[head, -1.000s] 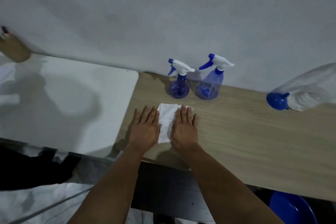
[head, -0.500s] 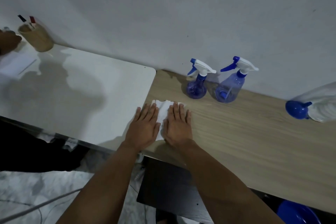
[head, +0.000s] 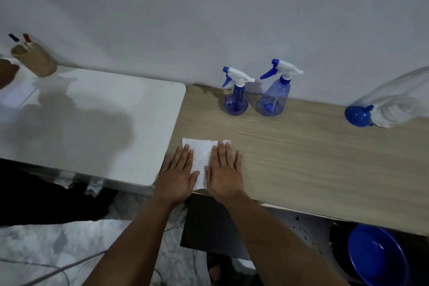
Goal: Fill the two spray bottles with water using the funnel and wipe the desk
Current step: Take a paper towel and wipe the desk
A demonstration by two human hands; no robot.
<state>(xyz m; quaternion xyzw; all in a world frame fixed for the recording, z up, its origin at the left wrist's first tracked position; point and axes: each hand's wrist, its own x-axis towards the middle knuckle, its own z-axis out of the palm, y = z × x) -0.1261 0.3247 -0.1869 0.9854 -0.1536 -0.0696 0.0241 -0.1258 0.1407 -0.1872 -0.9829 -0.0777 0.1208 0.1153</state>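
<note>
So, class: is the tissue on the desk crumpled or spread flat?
Spread flat: the tissue lies on the desk under both flat hands.

Two flat hands pressed a white paper on the desk.

The left hand [head: 177,175] and the right hand [head: 224,173] lay side by side on the white paper [head: 201,158], fingers straight. Past the fingertips, two blue spray bottles [head: 235,93] [head: 276,90] stood by the wall. Far right of the right hand lay a blue funnel [head: 357,115]. The wooden desk [head: 313,158] touched a white table [head: 92,123] left of the left hand.
</note>
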